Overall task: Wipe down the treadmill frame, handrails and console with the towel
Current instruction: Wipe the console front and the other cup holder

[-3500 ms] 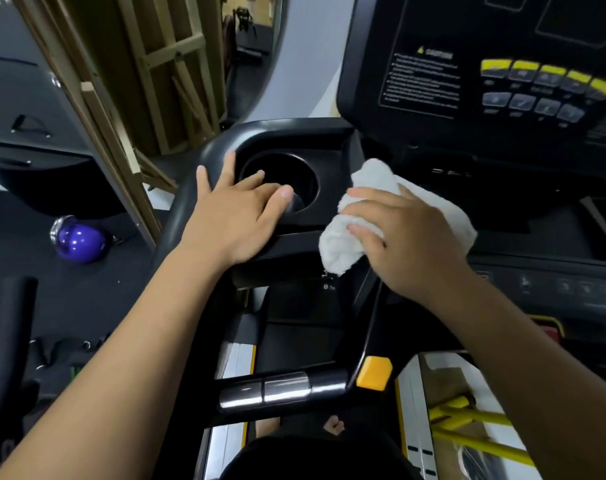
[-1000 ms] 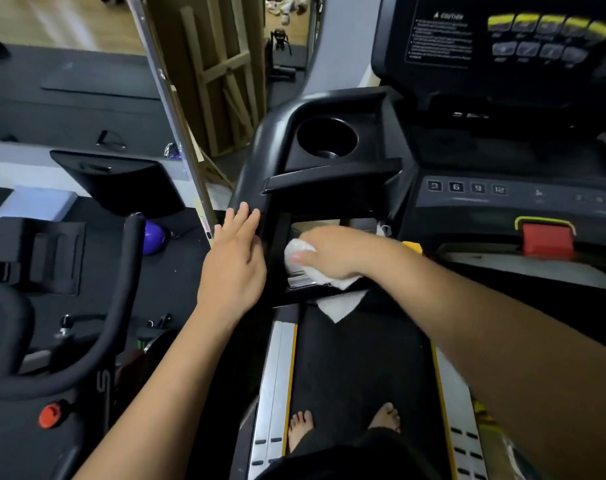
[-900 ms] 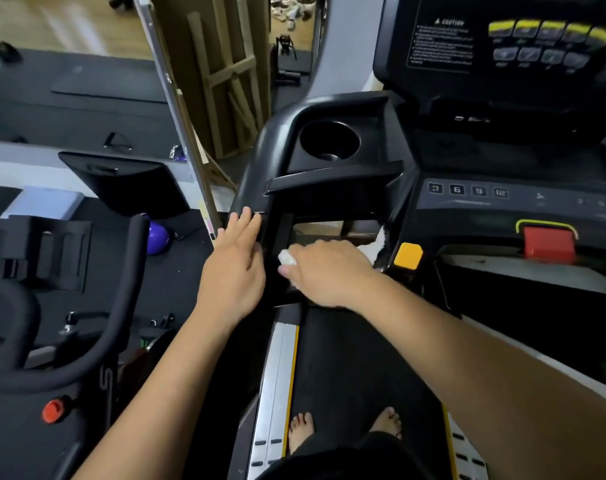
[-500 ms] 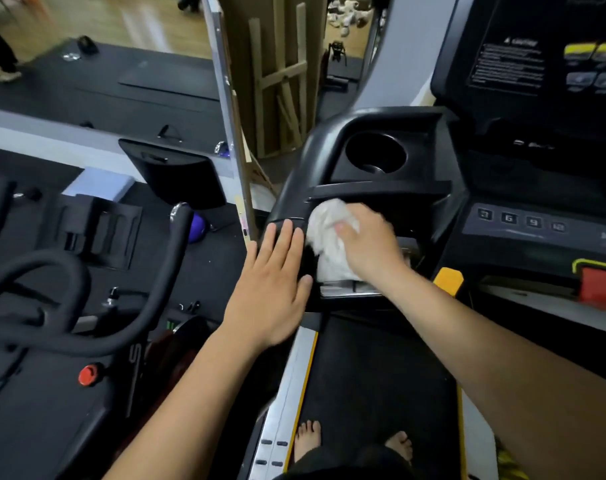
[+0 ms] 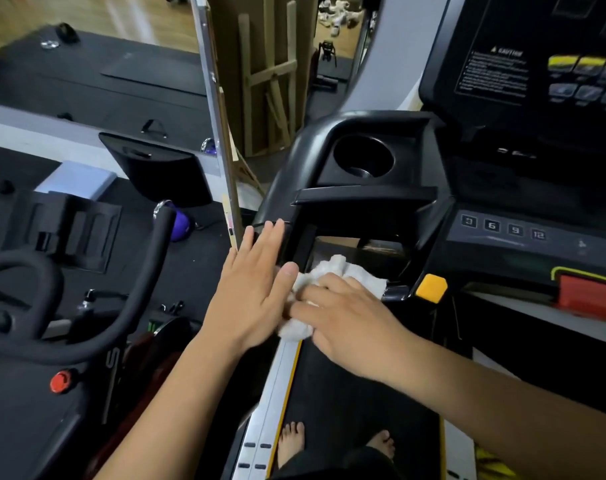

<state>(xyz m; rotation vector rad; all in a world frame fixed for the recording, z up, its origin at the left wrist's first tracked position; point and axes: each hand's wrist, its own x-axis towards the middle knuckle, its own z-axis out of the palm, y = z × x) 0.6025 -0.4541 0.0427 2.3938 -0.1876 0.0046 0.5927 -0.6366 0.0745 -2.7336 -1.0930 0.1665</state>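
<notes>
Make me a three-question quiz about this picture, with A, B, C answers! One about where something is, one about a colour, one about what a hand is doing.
1. Where is the cup holder?
A. above the towel
B. on the belt
C. right of the red tab

2. What colour is the towel?
A. blue
B. white
C. green

3. What is the left hand doing?
A. gripping the towel
B. making a fist
C. lying flat, fingers straight

Answers:
1. A, the round hole sits higher on the frame than the towel.
2. B, the cloth under the right hand is white.
3. C, its open palm rests on the frame beside the towel.
</notes>
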